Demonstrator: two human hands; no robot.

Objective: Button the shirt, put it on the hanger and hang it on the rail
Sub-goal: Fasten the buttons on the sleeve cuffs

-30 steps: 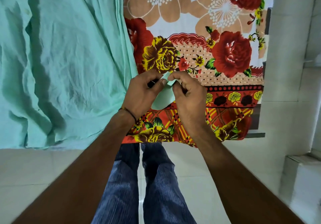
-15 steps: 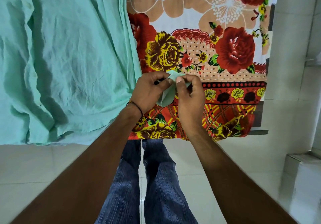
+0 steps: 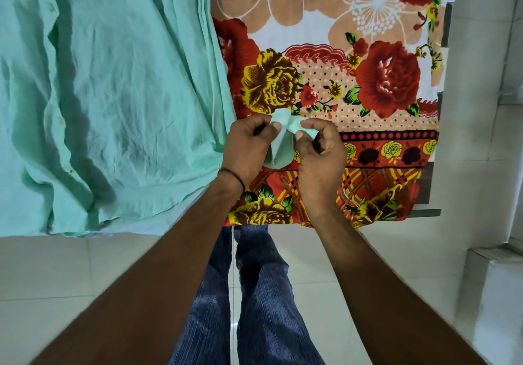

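Hands have parted slightly; left hand (image 3: 249, 149) and right hand (image 3: 319, 152) each pinch the shirt (image 3: 113, 81) edge with curled fingers, above the bed (image 3: 382, 81). Best keep cloth taut, aligning button with hole.

One mint-green shirt (image 3: 99, 95), one floral sheet (image 3: 382, 87). Two hands in view, left hand (image 3: 247, 149) and right hand (image 3: 319, 152), one dark wrist thread (image 3: 236, 176) on the left one, and two jeans legs (image 3: 268, 294). One pale boxy thing (image 3: 492, 285) at the right edge, possibly a step, too blurred to tell.
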